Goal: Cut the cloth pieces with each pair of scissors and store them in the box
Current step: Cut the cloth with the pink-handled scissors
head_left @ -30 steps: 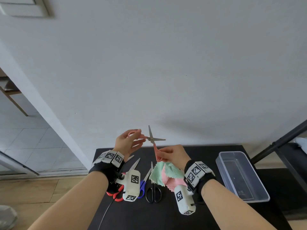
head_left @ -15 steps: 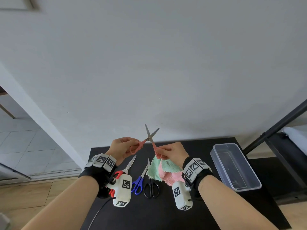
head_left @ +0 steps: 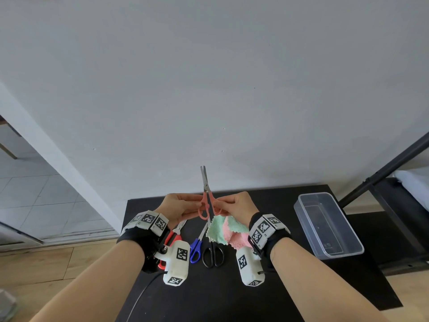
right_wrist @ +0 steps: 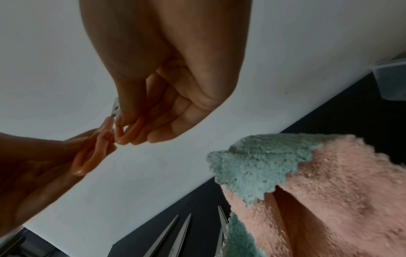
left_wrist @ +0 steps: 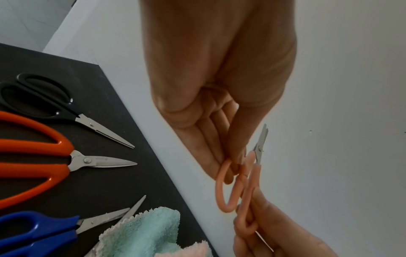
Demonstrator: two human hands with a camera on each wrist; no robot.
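Note:
Small pink-handled scissors [head_left: 206,201] stand upright above the black table's [head_left: 274,201] back edge, blades together and pointing up. My left hand [head_left: 197,203] pinches the left handle loop between thumb and fingers [left_wrist: 219,156]. My right hand [head_left: 220,203] pinches the right loop, its fingers [right_wrist: 164,121] curled around it. A pile of green and pink cloth pieces [head_left: 226,232] lies on the table just below my right hand. The clear plastic box [head_left: 327,226] stands at the right with nothing in it.
Orange-handled scissors [head_left: 174,235], blue-handled scissors [head_left: 196,248] and black-handled scissors [head_left: 213,252] lie side by side left of the cloth, blades pointing toward the wall. A black metal frame [head_left: 383,173] rises at the right beyond the box.
The pink scissors' blades went from spread and tilted to together and upright. Both hands drew closer, bringing the two handle loops side by side.

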